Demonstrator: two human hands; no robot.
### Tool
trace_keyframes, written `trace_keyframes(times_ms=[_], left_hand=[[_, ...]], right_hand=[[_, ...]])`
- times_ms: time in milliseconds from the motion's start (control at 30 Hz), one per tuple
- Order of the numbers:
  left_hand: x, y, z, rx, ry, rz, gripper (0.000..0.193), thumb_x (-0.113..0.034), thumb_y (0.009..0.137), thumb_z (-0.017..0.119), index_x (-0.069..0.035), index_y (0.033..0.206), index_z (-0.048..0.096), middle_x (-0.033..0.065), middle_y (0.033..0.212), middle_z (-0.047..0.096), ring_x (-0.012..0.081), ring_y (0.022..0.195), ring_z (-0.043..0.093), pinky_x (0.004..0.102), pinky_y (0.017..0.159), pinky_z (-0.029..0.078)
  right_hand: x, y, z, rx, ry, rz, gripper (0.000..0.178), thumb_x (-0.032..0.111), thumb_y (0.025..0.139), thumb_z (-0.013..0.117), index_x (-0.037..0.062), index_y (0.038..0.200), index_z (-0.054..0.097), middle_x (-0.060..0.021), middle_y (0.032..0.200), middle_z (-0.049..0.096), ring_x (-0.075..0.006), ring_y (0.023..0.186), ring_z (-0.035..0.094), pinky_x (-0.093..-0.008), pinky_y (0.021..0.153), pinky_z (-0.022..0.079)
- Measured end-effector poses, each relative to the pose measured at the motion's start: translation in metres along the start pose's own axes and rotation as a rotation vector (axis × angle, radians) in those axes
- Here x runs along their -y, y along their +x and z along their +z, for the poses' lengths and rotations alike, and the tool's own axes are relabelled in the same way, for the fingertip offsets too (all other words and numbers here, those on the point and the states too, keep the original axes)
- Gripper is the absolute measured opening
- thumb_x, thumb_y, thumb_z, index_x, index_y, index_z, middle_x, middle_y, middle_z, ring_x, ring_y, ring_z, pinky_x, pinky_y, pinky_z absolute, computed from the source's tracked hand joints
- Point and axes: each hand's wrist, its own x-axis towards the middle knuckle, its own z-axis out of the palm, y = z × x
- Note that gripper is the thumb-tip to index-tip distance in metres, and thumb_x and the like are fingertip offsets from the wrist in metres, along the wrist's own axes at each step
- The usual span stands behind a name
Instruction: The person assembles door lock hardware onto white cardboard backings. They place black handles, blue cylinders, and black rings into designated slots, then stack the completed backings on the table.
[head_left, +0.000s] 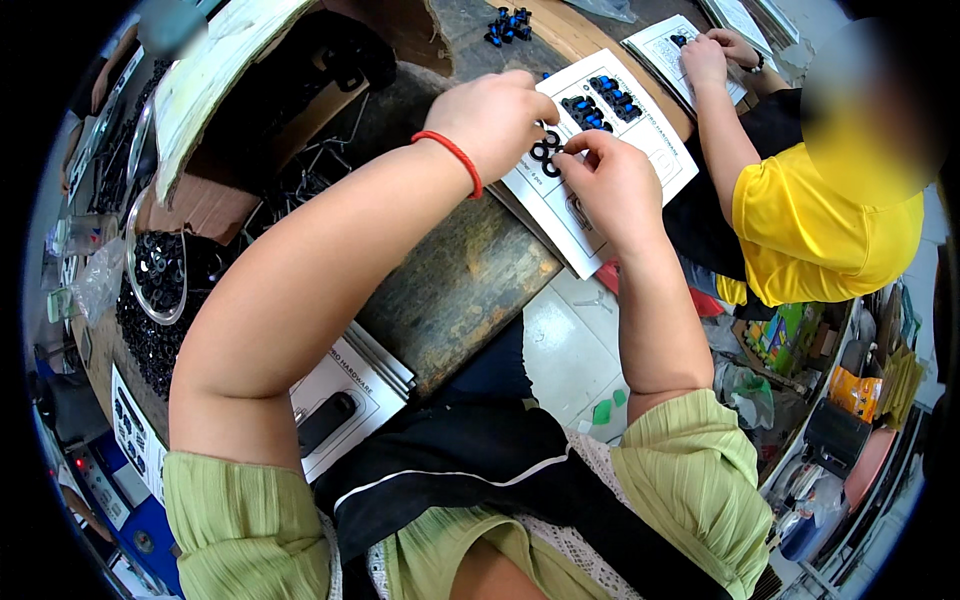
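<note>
Rings (547,153), small and black, lie on a white card (641,137) at the frame's upper centre, right between the fingertips of the left hand (495,120) and right hand (617,190), both narrowly pinched, though whether either holds one I cannot tell.

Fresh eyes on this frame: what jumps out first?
Probably a co-worker's bright yellow shirt, at upper right. Then the red wristband at upper centre, on the wearer's left. Beyond it, the left hand and right hand flank black rings on a white sheet.
</note>
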Motion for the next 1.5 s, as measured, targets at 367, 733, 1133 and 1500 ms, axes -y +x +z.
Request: trace_keyframes(times_ms=[367, 733, 1133, 1500], left_hand=[[0.019, -0.014, -0.020, -0.037, 0.072, -0.119, 0.017, -0.023, 0.086, 0.069, -0.016, 0.101, 0.074, 0.0041, 0.096, 0.064, 0.0230, 0.089, 0.065, 0.0352, 0.079, 0.054], [-0.016, -0.172, -0.164, -0.099, -0.047, -0.127, 0.021, -0.030, 0.078, 0.072, -0.012, 0.087, 0.068, 0.0063, 0.092, 0.059, 0.0250, 0.088, 0.064, 0.0366, 0.071, 0.053], [-0.062, -0.463, -0.306, -0.625, 0.331, -0.846, 0.025, -0.011, 0.076, 0.078, -0.007, 0.100, 0.071, 0.0067, 0.094, 0.064, 0.0159, 0.078, 0.061, 0.0278, 0.063, 0.049], [-0.032, -0.717, -0.423, -0.654, 1.177, -1.285, 0.051, -0.046, 0.084, 0.067, -0.008, 0.118, 0.066, 0.0164, 0.128, 0.058, 0.0325, 0.121, 0.053, 0.0405, 0.103, 0.041]], right_hand=[[-0.016, -0.013, -0.010, -0.248, 0.146, 0.024, 0.018, 0.023, 0.083, 0.070, 0.0098, 0.096, 0.073, -0.0063, 0.070, 0.065, -0.0188, 0.063, 0.062, -0.0309, 0.061, 0.049], [0.067, -0.106, 0.028, -0.206, 0.725, -0.256, 0.009, 0.000, 0.092, 0.060, -0.0061, 0.097, 0.064, -0.0072, 0.093, 0.065, -0.0139, 0.083, 0.057, -0.0265, 0.080, 0.047], [0.126, -0.161, 0.097, 0.225, 0.776, -0.501, 0.012, 0.008, 0.094, 0.061, -0.0041, 0.092, 0.064, -0.0010, 0.077, 0.057, -0.0063, 0.066, 0.044, -0.0215, 0.060, 0.037], [0.072, -0.154, 0.141, 0.032, 0.568, -0.313, 0.032, 0.024, 0.100, 0.055, -0.0056, 0.090, 0.062, -0.0020, 0.076, 0.055, -0.0108, 0.071, 0.045, -0.0283, 0.065, 0.040]])
